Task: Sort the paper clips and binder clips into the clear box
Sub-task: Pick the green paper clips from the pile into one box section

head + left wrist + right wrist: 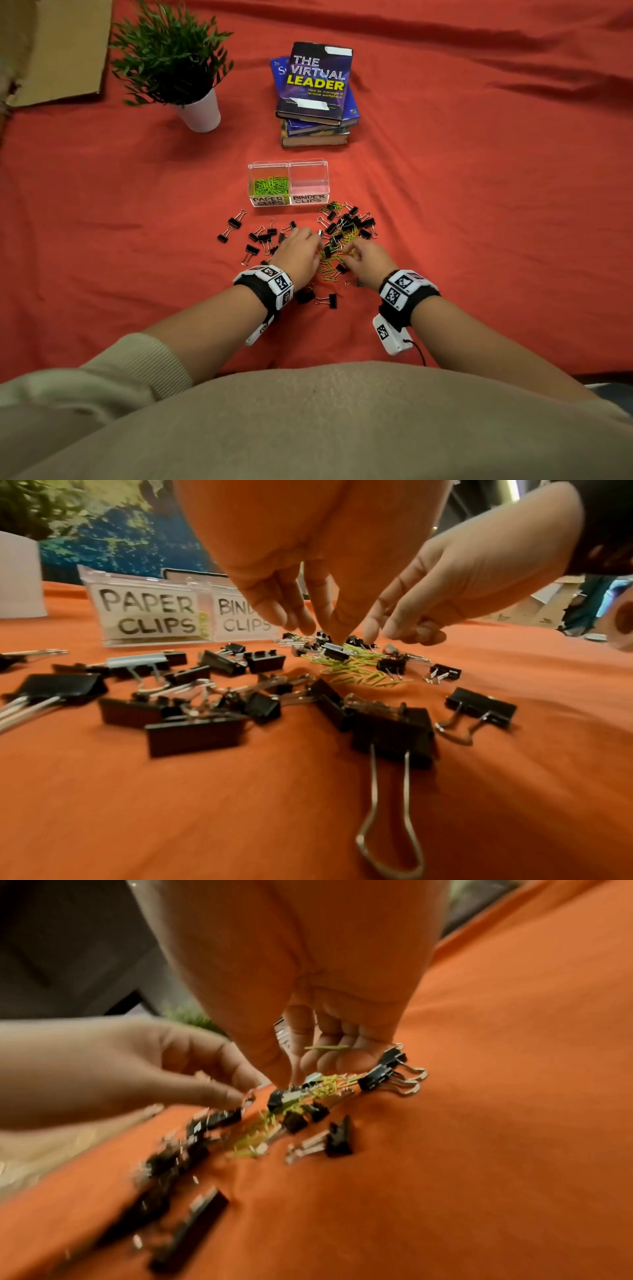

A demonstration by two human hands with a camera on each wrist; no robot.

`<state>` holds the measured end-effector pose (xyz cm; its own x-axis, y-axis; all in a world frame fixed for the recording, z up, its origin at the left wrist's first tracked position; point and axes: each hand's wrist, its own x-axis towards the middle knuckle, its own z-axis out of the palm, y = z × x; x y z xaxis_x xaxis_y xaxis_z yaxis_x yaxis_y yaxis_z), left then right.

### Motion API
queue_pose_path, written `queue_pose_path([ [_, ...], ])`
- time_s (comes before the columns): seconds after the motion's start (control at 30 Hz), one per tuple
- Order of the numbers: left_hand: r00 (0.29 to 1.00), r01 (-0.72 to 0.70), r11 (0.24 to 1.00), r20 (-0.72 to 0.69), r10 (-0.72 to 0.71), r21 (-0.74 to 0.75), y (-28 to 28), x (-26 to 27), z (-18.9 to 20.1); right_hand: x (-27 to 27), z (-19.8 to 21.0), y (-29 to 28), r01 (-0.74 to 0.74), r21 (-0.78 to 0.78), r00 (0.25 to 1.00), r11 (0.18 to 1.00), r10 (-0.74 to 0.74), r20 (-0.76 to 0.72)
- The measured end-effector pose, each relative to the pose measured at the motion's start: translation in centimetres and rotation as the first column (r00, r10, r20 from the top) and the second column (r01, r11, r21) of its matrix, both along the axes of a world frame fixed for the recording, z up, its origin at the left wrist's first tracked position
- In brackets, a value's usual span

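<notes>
The clear box stands ahead of my hands, with green paper clips in its left compartment and nothing in the right one, labelled BINDER CLIPS. In front of it, black binder clips and green paper clips lie mixed on the red cloth. My left hand points down into the pile, its thumb and forefinger meeting on a black binder clip. My right hand is beside it with curled fingers holding a green paper clip.
More binder clips lie scattered to the left of the pile, and a few between my wrists. A potted plant and a stack of books stand further back. A sheet of cardboard lies at the far left.
</notes>
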<state>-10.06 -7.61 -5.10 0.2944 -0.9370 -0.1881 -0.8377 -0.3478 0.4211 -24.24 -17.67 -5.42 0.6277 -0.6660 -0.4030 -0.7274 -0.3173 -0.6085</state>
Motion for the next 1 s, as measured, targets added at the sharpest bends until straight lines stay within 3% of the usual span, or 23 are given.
queue_pose_path([
  [0.1, 0.999, 0.017, 1.000, -0.044, -0.018, -0.011, -1.0, -0.4, -0.4, 0.0, -0.4, 0.5, -0.157, -0.111, 0.982, 0.981, 0.144, -0.122],
  [0.2, 0.999, 0.020, 0.999, -0.046, -0.018, 0.034, -2.0, -0.2, -0.7, -1.1, -0.6, 0.6, -0.204, -0.101, 0.967, 0.974, 0.185, -0.174],
  [0.4, 0.999, 0.017, 0.998, -0.038, -0.015, 0.052, -2.3, 0.2, -1.2, -1.4, 0.2, -0.4, -0.069, -0.078, 0.991, 0.995, 0.059, -0.123],
  [0.5, 0.997, -0.079, 0.997, -0.026, 0.078, -0.015, -1.8, 1.4, -0.8, -0.4, 0.2, -1.0, -0.065, -0.139, 0.991, 0.988, 0.048, -0.122],
  [0.63, 0.972, -0.227, 0.974, 0.061, 0.226, 0.010, -0.9, 3.4, -0.6, 0.5, 0.0, -1.5, -0.088, -0.231, 0.983, 0.969, 0.047, -0.178],
  [0.73, 0.988, -0.146, 0.989, 0.055, 0.146, -0.018, -0.6, 2.7, -0.3, 1.0, -0.6, -1.3, -0.171, -0.307, 0.963, 0.936, 0.092, -0.254],
  [0.87, 0.997, 0.068, 0.994, -0.027, -0.066, 0.082, -0.9, 0.7, -0.6, 0.8, -1.4, -0.6, -0.238, -0.376, 0.956, 0.895, 0.148, -0.252],
  [1.0, 0.994, 0.106, 0.987, -0.037, -0.102, 0.125, -1.1, 0.0, -1.3, 0.2, -1.5, -0.2, -0.231, -0.342, 0.965, 0.911, 0.168, -0.203],
])
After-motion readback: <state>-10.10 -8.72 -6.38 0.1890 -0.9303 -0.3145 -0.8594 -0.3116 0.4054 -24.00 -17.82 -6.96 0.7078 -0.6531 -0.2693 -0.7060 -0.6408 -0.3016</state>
